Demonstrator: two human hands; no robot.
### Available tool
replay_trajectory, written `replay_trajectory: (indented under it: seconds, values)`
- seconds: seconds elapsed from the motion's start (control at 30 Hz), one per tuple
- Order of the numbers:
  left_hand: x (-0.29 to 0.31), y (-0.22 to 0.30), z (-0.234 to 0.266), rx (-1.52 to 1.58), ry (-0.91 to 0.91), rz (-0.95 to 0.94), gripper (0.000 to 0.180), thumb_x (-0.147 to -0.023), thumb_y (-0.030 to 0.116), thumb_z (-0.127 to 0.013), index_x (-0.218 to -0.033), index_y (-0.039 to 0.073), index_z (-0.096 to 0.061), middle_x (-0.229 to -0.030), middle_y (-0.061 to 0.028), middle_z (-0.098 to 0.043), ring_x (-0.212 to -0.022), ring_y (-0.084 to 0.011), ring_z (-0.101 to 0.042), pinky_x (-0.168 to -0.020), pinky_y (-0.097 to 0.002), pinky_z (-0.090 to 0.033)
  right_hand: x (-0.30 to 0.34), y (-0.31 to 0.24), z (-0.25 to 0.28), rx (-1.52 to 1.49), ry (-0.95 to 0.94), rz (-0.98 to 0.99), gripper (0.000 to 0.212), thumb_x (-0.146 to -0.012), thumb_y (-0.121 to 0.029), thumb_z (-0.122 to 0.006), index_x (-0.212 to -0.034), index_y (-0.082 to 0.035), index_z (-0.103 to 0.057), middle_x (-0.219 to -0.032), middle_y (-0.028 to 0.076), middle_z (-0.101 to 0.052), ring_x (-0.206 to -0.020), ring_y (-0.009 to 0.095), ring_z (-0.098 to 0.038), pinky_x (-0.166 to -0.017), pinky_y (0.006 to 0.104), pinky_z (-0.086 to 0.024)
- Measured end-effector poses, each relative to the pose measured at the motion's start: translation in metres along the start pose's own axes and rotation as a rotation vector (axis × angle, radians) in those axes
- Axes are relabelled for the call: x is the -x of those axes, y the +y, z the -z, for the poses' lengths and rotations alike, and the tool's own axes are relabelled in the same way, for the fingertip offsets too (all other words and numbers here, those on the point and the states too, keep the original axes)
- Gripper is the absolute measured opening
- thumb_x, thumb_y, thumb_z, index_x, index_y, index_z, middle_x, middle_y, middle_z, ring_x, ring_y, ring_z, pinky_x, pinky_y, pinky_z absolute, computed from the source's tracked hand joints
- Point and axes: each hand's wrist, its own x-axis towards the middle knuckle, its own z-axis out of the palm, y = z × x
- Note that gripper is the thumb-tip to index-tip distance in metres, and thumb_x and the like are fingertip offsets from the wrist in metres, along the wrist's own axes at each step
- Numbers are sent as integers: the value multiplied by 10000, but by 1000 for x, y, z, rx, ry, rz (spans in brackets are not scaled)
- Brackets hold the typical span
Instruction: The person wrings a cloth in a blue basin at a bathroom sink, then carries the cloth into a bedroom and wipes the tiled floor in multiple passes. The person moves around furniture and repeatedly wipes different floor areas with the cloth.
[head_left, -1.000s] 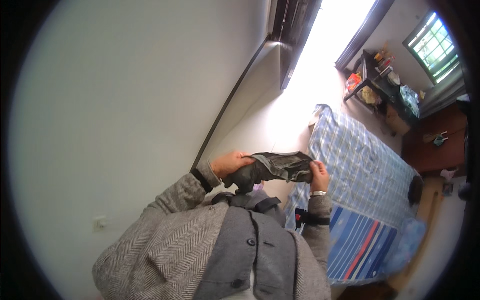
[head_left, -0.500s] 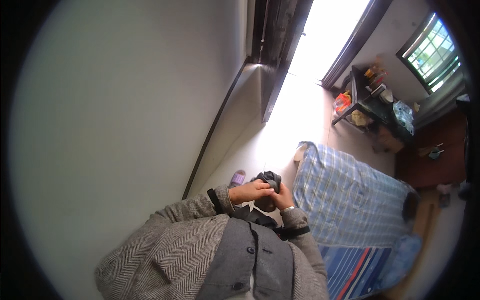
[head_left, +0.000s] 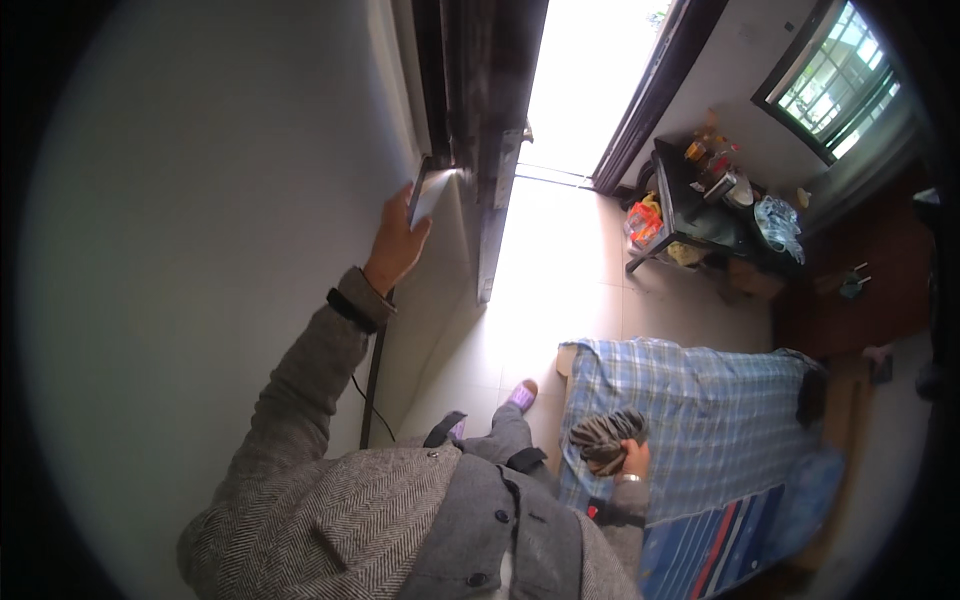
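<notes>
My left hand (head_left: 398, 243) is raised out ahead on the left, beside the pale wall (head_left: 230, 250) and short of the dark wooden door (head_left: 500, 150). Its thumb and fingers are apart, and I see nothing held between them. Low on the right, my right hand (head_left: 634, 458) grips a bunched, pleated grey-brown cloth bundle (head_left: 603, 440). The bundle is over the edge of a bed with a blue plaid cover (head_left: 690, 400). What kind of cloth article it is, I cannot tell.
Bright light comes through the doorway (head_left: 590, 90). A dark table (head_left: 710, 225) carrying bottles and bags stands at the far right, beneath a barred window (head_left: 835, 85). A purple slipper (head_left: 523, 396) is on my foot near the bed. A striped blue mat (head_left: 710, 545) covers the bed's near end.
Both hands were together on the dark cloth in front of me. My left hand has let go and reached forward left; the right has carried the bundle right, over the bed. The view has shifted.
</notes>
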Motion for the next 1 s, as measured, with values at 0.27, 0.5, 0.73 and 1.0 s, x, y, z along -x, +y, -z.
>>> replay_trajectory:
  seconds: [0.27, 0.5, 0.73, 1.0]
  values:
    - [-161, 2, -90, 252, 91, -206, 520, -875, 34, -594, -1345, -17, -377, -1204, -162, -525, -1123, -277, -514, -988, -387, -420, -114, -32, 11, -77, 135, -96, 222, -716, -23, -575, -934, 9, -544, -873, 85, -572, -751, 225, -556, -703, 355, -492]
    - [-174, -22, -108, 250, -135, -18, 258, -965, 158, -509, -1177, 10, -502, -1074, -78, -559, -965, -170, -509, -899, -325, -447, -215, -94, -20, -69, 100, -81, 218, -720, -33, -584, -935, 3, -565, -857, 70, -591, -759, 207, -565, -714, 333, -483]
    - [-210, 68, -188, -191, 36, -297, 397, -866, 121, -589, -1227, 3, -470, -952, -154, -568, -796, -291, -537, -741, -415, -468, -293, -122, -58, 60, 39, -13, 266, -711, -37, -589, -973, 9, -579, -886, 77, -615, -782, 211, -582, -735, 328, -481]
    - [-297, 112, -270, -257, -218, -289, 691, -801, 167, -641, -1387, -25, -330, -1062, -214, -561, -890, -386, -550, -719, -475, -459, -300, -172, -106, -216, 113, -29, 350, -748, -25, -556, -1094, 25, -567, -987, 83, -621, -843, 225, -591, -787, 358, -487]
